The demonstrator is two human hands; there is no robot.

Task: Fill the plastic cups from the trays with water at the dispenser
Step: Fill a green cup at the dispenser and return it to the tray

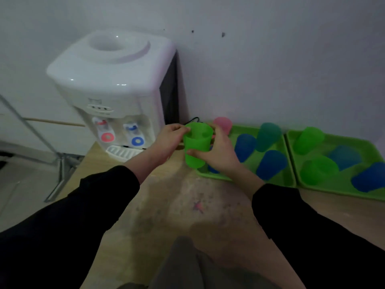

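A green plastic cup is held upright above the table, just left of the near tray. My left hand grips its rim from the left, and my right hand wraps its right side and base. The white water dispenser stands at the back left, with a red tap, a blue tap and a drip grid below them. The near tray carries upside-down blue and teal cups and a pink cup. A second green tray holds green and blue cups.
The wooden tabletop is stained in the middle. A metal stand rises from the floor to the left of the table. A wall runs right behind the dispenser and trays. A black cable lies behind the cup.
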